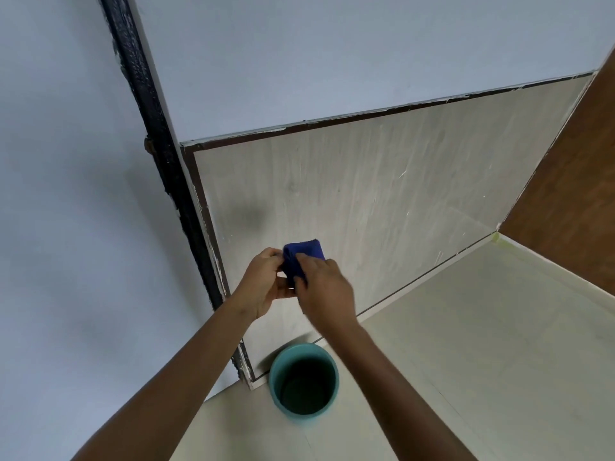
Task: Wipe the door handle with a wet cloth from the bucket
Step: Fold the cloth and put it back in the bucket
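Both my left hand [266, 281] and right hand [321, 287] pinch the folded dark-blue cloth [304, 252] together above the teal round plastic bucket [304, 382]. Soft, limp, likely drippy; grip bunched folds. Handle unseen.

1. A pale blue-grey wall [332, 54] fills the upper part of the view.
2. A second wall [60, 211] of the same colour runs down the left side.
3. A rough black strip [159, 154] with chipped white edging runs diagonally between them.
4. A light wood-grain panel [382, 201], dark-trimmed along its top and left edges, stands below the upper wall.
5. The floor [482, 344] is pale cream, with a thin dark seam where it meets the panel.
6. A brown wooden surface [579, 201] rises at the far right.
7. Light is soft and even.
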